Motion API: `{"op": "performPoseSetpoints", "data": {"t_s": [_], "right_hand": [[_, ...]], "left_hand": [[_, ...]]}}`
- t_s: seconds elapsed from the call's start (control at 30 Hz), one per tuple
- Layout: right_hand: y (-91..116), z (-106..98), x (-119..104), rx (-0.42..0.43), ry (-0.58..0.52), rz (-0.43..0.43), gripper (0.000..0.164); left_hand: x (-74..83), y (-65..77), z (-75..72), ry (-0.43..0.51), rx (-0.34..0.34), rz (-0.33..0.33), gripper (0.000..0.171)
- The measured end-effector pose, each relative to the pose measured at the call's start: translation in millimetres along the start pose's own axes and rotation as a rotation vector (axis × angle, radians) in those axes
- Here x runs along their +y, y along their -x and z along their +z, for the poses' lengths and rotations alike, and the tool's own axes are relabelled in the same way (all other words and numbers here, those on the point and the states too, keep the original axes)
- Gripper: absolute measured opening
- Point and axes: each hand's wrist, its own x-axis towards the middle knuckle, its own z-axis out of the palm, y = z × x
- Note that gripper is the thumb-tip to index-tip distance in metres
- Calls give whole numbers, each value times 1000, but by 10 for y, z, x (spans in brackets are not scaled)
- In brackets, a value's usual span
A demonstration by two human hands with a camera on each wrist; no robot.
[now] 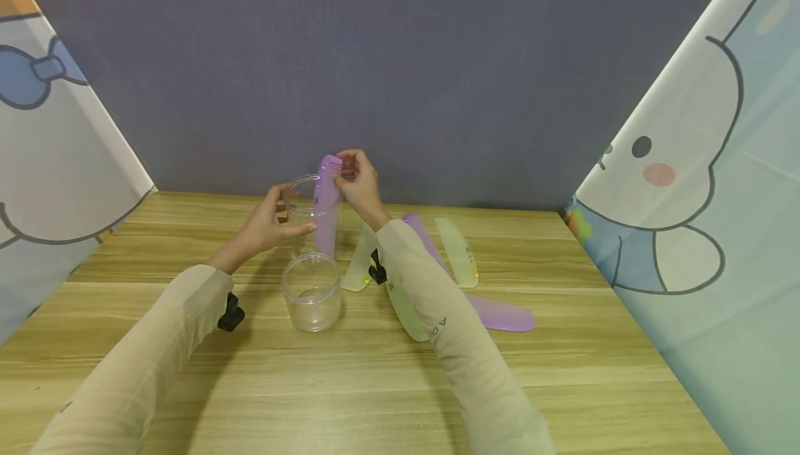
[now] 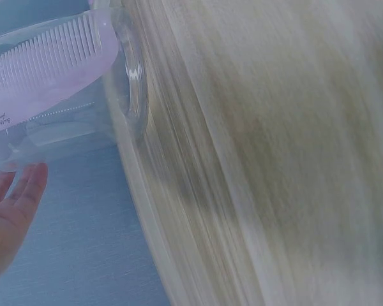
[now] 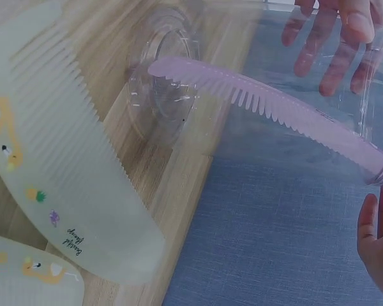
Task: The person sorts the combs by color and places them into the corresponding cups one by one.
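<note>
A tall clear plastic jar (image 1: 301,241) stands near the back of the table. My left hand (image 1: 265,224) holds it from the left, the thumb across the front and the other fingers behind. Inside the jar is a purple comb (image 1: 326,198), its top end sticking out above the rim. My right hand (image 1: 361,187) pinches that top end. In the right wrist view the comb (image 3: 268,99) slants through the jar, its lower tip by the round base (image 3: 137,102). A shorter clear jar (image 1: 312,312) stands just in front of the tall one.
Right of the jars lie pale green combs (image 1: 459,253) and purple combs (image 1: 505,316), partly covered by my right sleeve (image 1: 437,316). A dark grey wall (image 1: 400,80) rises behind the wood-grain table (image 1: 300,399). Cartoon-printed cloths (image 1: 681,233) hang at both sides.
</note>
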Motion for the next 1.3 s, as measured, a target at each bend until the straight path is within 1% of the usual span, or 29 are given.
{"op": "performPoseSetpoints", "data": {"t_s": [0.23, 0.3, 0.37, 0.53, 0.63, 0.8, 0.93, 1.07, 1.17, 1.3], "right_hand": [[105, -93, -266, -48, -48, 17, 36], [124, -116, -304, -60, -38, 21, 36], [128, -130, -316, -68, -56, 24, 37], [113, -172, -277, -76, -58, 25, 38], [112, -222, -254, -79, -42, 22, 39], [134, -351, -206, -84, 16, 47, 37], [147, -482, -98, -104, 50, 80, 38], [131, -609, 156, -102, 95, 88, 38], [133, -716, 344, -98, 136, 76, 39], [179, -886, 490, -120, 172, 89, 39]], "left_hand": [[-2, -3, 0, -6, -8, -6, 95], [-5, -6, -1, -3, -8, -7, 95], [-8, -8, -7, 6, -9, -10, 95], [1, -7, -16, 17, -13, -9, 95], [7, -3, -19, 12, -13, -11, 95], [11, 2, -27, 3, -16, -21, 97], [11, 2, -32, 4, -22, -24, 97], [6, 1, -33, 11, -22, -21, 97], [3, 1, -28, 11, -19, -19, 97], [6, 0, -22, 7, -13, -15, 96]]}}
